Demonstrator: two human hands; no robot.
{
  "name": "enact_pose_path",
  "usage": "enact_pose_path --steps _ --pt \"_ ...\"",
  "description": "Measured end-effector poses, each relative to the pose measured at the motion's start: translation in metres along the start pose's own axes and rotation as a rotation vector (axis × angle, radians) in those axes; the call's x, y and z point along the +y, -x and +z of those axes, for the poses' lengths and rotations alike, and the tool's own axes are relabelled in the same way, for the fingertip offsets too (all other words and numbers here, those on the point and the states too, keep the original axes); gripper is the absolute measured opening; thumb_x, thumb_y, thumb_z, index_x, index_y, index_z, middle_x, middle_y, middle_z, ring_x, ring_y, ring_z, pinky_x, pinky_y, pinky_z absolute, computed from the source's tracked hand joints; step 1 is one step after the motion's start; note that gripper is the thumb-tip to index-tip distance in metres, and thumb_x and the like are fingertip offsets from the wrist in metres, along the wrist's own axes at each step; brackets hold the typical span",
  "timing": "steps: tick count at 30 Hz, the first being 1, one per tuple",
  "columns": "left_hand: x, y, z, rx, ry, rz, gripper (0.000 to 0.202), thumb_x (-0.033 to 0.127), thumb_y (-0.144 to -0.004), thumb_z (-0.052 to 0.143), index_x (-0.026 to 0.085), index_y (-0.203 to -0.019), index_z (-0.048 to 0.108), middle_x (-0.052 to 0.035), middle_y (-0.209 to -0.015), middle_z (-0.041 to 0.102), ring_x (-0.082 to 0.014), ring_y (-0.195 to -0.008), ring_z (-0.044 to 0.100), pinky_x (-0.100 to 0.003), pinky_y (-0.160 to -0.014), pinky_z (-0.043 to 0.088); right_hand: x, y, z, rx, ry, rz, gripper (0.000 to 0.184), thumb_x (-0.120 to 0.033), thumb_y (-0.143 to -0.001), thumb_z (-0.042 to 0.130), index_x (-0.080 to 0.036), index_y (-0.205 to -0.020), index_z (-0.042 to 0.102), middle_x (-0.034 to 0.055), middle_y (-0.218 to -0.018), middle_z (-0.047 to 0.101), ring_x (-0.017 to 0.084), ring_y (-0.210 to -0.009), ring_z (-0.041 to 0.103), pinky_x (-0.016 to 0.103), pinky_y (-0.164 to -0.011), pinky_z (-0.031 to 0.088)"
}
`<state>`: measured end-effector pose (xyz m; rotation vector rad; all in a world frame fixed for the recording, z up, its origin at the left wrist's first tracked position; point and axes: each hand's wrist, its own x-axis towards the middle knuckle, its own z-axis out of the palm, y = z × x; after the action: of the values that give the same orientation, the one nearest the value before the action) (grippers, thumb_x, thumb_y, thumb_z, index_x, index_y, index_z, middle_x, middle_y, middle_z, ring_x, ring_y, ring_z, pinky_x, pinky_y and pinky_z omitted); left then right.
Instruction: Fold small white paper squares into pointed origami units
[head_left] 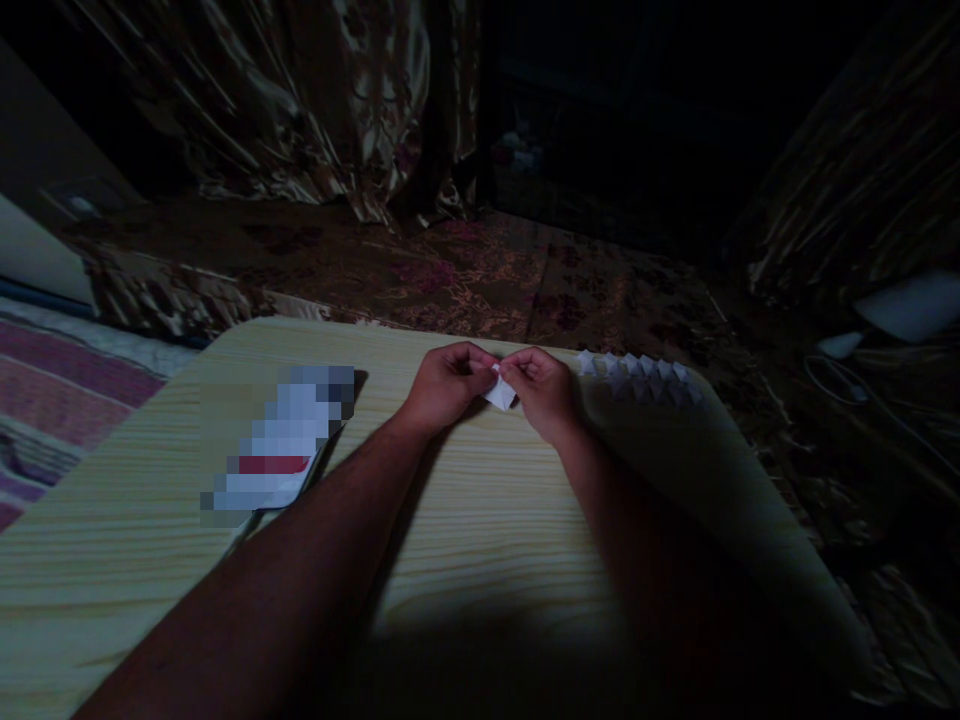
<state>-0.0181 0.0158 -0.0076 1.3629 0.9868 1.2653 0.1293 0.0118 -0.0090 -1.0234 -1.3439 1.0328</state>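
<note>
A small piece of folded white paper (501, 391) is pinched between my two hands, just above the table near its far edge. My left hand (452, 385) grips its upper left side with thumb and fingers. On the upper right side, my right hand (540, 390) holds it with thumb and fingertips. The fingers partly cover the paper, so its full folded shape is hidden. Several folded paper stars (637, 367) lie in two rows to the right of my right hand, some in shadow.
A phone-like object, blurred out (289, 440), lies left of my left forearm on the wooden table (480, 520). Patterned cloth (480, 265) and curtains (360, 100) are behind the table. A white cable (840, 375) and a pale lamp-like object (911, 305) are at right.
</note>
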Motion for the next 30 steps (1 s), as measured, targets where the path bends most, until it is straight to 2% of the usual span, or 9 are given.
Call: enact_pose_path --steps 21,30 --pt "0.0013 0.0007 0.0007 0.023 0.02 -0.023 0.028 0.03 -0.059 0.078 0.012 -0.077 0.067 -0.0029 -0.069 0.065 -0.0115 -0.058 0.057 -0.024 -0.056 0.046 0.0011 -0.0013 -0.0013 0.008 -0.012 -0.002 0.016 -0.031 -0.069 0.068 -0.017 -0.074 0.062 0.0011 -0.068 0.065 0.013 -0.061 0.058 0.025 -0.058 0.045" --pt "0.0008 -0.0005 -0.0004 0.03 -0.005 0.005 0.02 0.029 -0.066 0.073 0.012 -0.075 0.067 -0.0026 -0.067 0.064 -0.01 -0.055 0.054 -0.022 -0.052 0.043 0.0031 -0.0005 -0.0007 -0.008 -0.021 -0.029 0.015 -0.029 -0.07 0.068 -0.016 -0.073 0.062 0.0003 -0.065 0.064 0.011 -0.058 0.056 0.024 -0.056 0.044"
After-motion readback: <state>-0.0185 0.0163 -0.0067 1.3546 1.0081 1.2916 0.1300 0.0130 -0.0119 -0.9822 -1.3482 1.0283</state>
